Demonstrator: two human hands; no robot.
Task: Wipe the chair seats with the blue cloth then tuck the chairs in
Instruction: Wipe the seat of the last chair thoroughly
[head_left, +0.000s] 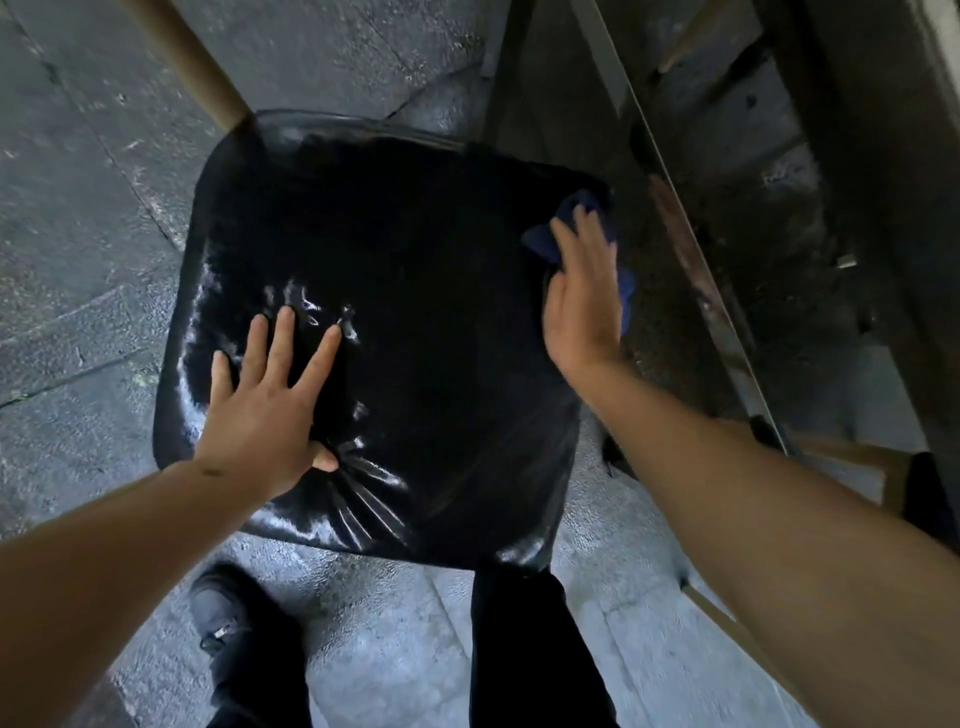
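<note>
A grey stone floor (78, 218) is seen from above, and one black cushioned chair seat (384, 322) is set on it in the middle of the view. A tan wooden part of the chair (192, 67) is seen at the seat's far left corner. The dark edge of a bench (696, 270) is run along the seat's right side, just beside it.

Two bare forearms are stretched forward from the bottom corners of the view, one to each side of the seat. The left hand (265, 405) is laid palm down on the near left part of the seat, wrist low. Its fingers (283, 338) are held straight and spread apart, and the glossy cover is pressed into creases round the thumb and fingertips. Nothing is held in it.

The right hand (582, 306) is laid flat at the seat's right edge, palm down, tilted slightly toward the bench. Its fingers are kept straight and close together and are pressed on one blue cloth (550, 239). The cloth is bunched under the fingertips at the far right edge of the seat, with a fold shown past the hand's outer side.

Two dark trouser legs are seen below the seat, and one black shoe (234, 618) is planted on the floor at the left.
</note>
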